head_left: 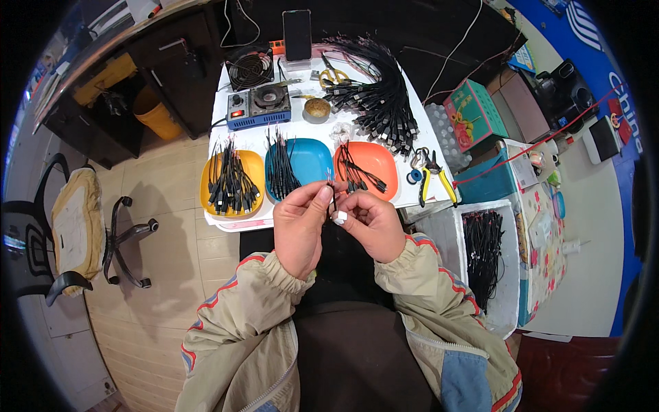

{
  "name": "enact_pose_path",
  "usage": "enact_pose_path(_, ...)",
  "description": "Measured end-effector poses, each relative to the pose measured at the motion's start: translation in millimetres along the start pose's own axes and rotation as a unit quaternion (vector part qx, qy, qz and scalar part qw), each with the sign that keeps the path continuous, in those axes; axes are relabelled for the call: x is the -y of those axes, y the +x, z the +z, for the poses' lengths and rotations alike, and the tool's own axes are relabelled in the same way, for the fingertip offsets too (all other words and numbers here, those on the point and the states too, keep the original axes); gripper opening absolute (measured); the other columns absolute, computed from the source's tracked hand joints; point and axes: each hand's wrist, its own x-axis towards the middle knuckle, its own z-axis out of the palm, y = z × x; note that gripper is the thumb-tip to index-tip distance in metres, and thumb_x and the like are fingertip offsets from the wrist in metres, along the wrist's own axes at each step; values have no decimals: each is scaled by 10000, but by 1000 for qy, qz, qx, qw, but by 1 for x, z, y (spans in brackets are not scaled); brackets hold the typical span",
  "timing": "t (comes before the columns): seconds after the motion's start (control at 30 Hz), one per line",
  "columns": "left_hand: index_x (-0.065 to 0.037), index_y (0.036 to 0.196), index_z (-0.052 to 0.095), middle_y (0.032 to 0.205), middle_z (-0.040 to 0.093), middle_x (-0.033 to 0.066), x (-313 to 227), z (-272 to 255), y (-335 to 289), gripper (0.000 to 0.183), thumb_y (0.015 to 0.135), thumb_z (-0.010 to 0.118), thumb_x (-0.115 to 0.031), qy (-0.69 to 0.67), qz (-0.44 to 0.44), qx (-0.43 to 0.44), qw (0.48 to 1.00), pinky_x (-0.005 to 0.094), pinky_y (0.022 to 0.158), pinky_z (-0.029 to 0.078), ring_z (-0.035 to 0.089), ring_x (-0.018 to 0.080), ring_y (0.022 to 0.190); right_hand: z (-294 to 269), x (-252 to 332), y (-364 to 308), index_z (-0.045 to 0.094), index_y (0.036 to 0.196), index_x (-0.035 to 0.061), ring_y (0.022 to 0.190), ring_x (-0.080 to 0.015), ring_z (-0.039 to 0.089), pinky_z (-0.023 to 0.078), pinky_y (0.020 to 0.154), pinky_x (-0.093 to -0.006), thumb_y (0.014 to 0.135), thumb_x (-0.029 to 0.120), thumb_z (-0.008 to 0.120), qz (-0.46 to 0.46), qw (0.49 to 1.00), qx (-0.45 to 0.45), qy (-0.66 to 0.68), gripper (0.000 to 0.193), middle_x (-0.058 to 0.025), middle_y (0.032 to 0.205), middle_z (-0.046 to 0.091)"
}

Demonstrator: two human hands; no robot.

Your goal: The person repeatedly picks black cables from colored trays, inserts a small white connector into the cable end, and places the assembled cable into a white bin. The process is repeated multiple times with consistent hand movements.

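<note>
My left hand (300,226) and my right hand (373,225) meet in front of the table's near edge. Between their pinched fingers is a thin black cable (334,200), held upright with fine bare wire ends at its top. Just beyond the fingers stand three trays: a yellow tray (255,161) and a blue tray (314,156), each with a bunch of short black cables, and an orange tray (385,162) with a few. Many black cables with metal plugs (388,96) lie heaped at the back right of the table.
Behind the trays are a blue solder pot (257,118), a small round bowl (317,108), a black fan (249,71), yellow-handled scissors (334,75) and a propped phone (297,36). Yellow-handled pliers (435,180) lie at right. A white box (449,237) holds more cables. An office chair (77,230) stands left.
</note>
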Motion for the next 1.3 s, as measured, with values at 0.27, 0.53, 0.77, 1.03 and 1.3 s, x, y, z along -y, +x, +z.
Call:
enact_pose_path(0.27,59,1049,617,977,669,113,8,-1,-6,187,943,559,-84,103,62,16,993,253,782,507,629,137,871,-11,25,1,554,971,-4,837,-75,568,461,728,-210,852,8,656,-73,994,-30,-79,157,-22,916,549)
enact_pose_path(0.53,52,1015,602,817,652,78,10,-5,-5,150,950,542,-70,152,46,57,986,183,519,364,482,44,581,-7,30,10,590,935,-28,820,-120,594,492,717,-233,869,-18,617,-86,992,-39,-85,72,-60,932,548)
enact_pose_path(0.77,41,1016,599,748,607,71,6,-6,-2,136,945,533,-55,58,-41,62,996,185,473,282,368,32,522,-7,9,14,595,965,-16,726,-125,594,480,659,-238,875,20,624,-107,991,-51,63,100,-46,860,582)
enact_pose_path(1.03,21,961,593,729,584,62,-2,-13,5,137,958,512,-89,-18,-170,116,979,194,475,264,333,47,504,-16,-1,18,549,1033,23,850,-143,605,493,769,-289,904,57,592,82,917,84,381,140,-51,1002,573)
enact_pose_path(1.3,82,988,623,778,638,85,-6,-23,12,154,937,524,-25,220,-88,183,954,182,511,333,461,53,573,-31,-4,35,555,1081,45,889,-146,583,483,815,-301,872,126,627,190,884,161,395,235,-43,1031,573)
